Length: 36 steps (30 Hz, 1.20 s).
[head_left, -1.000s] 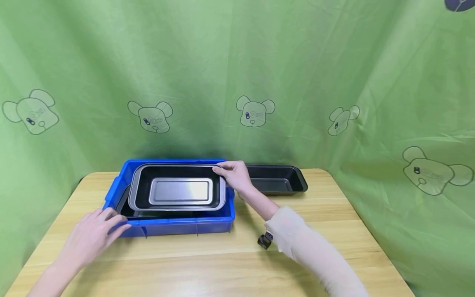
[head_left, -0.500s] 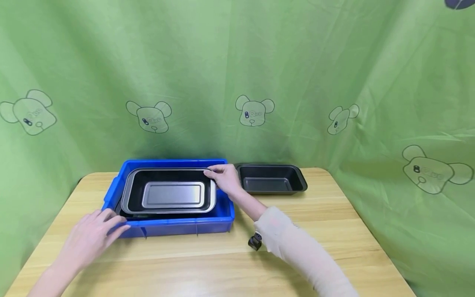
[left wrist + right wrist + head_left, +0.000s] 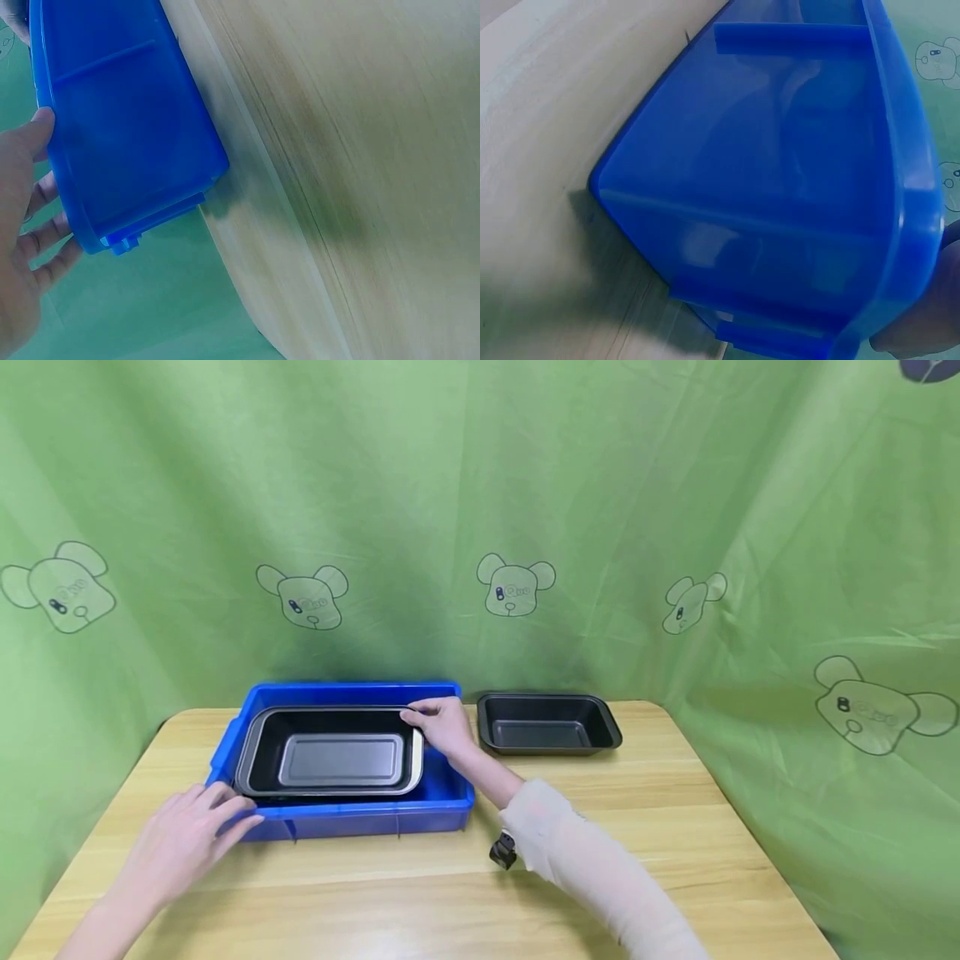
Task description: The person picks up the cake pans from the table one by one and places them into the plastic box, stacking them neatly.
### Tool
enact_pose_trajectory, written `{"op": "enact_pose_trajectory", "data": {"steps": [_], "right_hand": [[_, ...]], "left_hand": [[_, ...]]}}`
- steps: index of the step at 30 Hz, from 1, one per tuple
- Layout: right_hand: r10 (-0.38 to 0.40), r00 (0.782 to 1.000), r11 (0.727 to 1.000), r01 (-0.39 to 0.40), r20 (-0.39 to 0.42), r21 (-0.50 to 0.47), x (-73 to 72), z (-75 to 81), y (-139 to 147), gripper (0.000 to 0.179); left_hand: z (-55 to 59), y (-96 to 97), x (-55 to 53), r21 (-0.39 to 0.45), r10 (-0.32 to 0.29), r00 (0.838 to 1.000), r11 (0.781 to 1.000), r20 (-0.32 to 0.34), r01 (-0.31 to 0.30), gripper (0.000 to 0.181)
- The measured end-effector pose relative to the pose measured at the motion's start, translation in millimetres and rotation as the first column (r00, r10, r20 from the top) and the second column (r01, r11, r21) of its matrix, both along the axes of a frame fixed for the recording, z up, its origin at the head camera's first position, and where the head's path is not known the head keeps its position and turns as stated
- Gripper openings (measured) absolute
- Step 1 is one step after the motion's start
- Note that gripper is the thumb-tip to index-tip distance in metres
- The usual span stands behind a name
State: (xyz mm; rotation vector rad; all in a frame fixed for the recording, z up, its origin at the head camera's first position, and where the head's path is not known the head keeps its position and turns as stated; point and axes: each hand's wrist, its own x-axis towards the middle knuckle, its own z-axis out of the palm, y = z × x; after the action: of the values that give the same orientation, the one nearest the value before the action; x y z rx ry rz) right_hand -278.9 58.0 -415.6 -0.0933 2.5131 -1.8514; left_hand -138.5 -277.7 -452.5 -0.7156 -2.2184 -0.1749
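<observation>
A black loaf pan (image 3: pixel 341 760) with a pale rim lies inside the blue plastic bin (image 3: pixel 352 820), toward its left side. In the head view my right hand (image 3: pixel 442 727) pinches the pan's right end, thumb over the rim. My left hand (image 3: pixel 187 827) holds the bin's front left corner. The left wrist view shows that hand's thumb (image 3: pixel 37 131) on the bin rim, its fingers partly behind it. Just a part of my right hand (image 3: pixel 922 307) appears in the right wrist view, behind the bin's wall. Whatever lies under the pan is hidden.
A second black loaf pan (image 3: pixel 551 727) stands on the wooden table (image 3: pixel 420 902), to the right of the bin. Behind the table hangs a green curtain (image 3: pixel 420 527) with bear outlines. A small black device (image 3: pixel 503 850) sits at the right sleeve's cuff.
My right hand has moved the pale-rimmed loaf pan left and down, lower into the bin. The second pan is now fully in sight. My left hand stays at the bin's corner.
</observation>
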Motion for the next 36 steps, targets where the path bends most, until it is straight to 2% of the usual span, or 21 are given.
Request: {"op": "enact_pose_trajectory", "data": {"steps": [10,20,36], "right_hand": [[-0.004,0.999,1.0,0.003,0.042,0.019,2.5,-7.8,-8.1,0.02],[-0.016,0.998,0.998,0.013,0.057,0.056,4.8,-17.5,-10.1,0.021],[0.016,0.997,0.998,-0.021,0.075,0.067,0.7,-18.4,-12.2,0.023]], "left_hand": [[-0.3,0.0,2.3,0.002,0.008,1.0,1.0,0.02,-0.008,0.074],[-2.1,1.2,2.1,-0.002,0.003,1.0,1.0,0.012,-0.003,0.072],[1.1,1.8,1.1,0.002,0.002,1.0,1.0,0.03,-0.002,0.074]]}}
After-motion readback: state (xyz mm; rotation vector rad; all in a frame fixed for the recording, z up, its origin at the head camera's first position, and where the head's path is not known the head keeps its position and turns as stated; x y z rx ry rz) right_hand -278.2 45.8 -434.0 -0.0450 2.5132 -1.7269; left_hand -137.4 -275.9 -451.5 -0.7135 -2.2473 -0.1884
